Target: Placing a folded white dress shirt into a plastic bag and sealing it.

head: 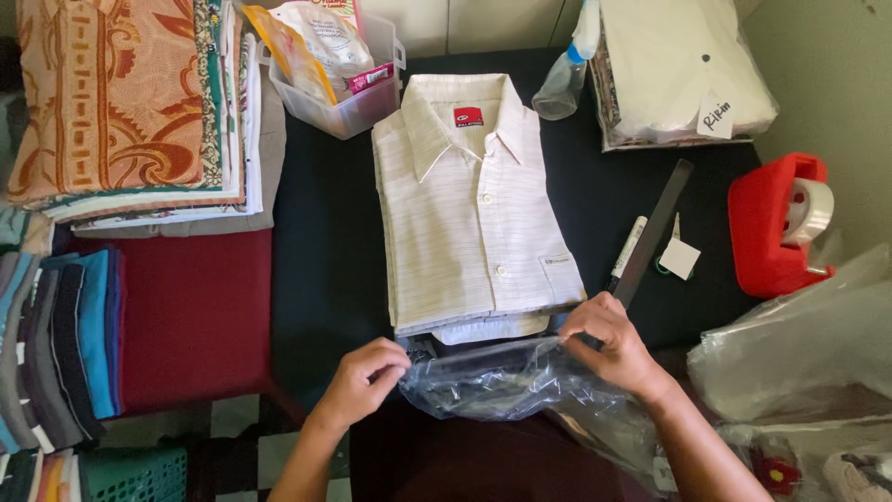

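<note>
At bag [506,376] mouth, hands [483,358] pinching.

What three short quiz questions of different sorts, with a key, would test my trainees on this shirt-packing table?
1. True or false: the folded shirt lies with its collar pointing away from the person.
2. Multiple choice: what do the left hand and right hand hold between them? A) a tape roll B) a clear plastic bag C) a ruler
3. Fill in: the red tape dispenser sits to the ____ of the shirt.

Key: 1 true. 2 B; each hand pinches one side of the bag's mouth at the shirt's lower edge. 3 right.
</note>
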